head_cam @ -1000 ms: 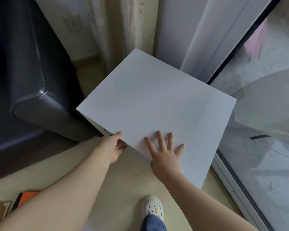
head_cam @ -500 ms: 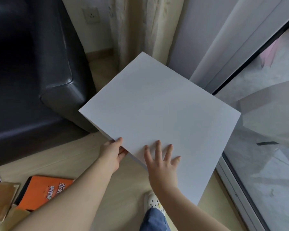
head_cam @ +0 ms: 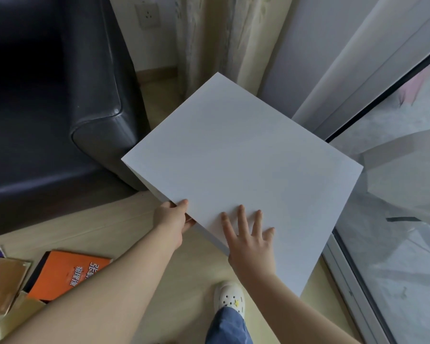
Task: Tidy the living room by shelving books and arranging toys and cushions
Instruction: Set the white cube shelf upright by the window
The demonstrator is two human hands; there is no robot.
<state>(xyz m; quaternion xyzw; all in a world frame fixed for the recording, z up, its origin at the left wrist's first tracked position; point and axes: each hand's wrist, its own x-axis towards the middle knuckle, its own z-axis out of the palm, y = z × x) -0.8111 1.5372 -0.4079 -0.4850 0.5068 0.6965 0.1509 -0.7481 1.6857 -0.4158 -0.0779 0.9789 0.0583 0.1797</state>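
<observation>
On the pale wooden floor, a black leather sofa is seen filling the left of the view. Its rounded arm end stands just beside the left corner of a white unit. The unit is viewed from above as a broad, plain, flat top, with a shadowed side face showing below that left corner. It is placed between the sofa and a sliding glass door on the right. Whether it rests on the floor or is lifted cannot be told. A pale patterned curtain is hung behind its far corner.

At the lower left, well apart from the unit, an orange book is laid flat on the floor, partly hidden by the left forearm. A brown book is laid just beside it at the frame edge.

The near-left edge of the unit is gripped by the left hand, with the thumb laid on top and the fingers curled beneath. The right hand is pressed flat on the top near the same edge, with its fingers spread.

A white perforated shoe is seen below the hands, and a wall socket is set above the sofa arm.
</observation>
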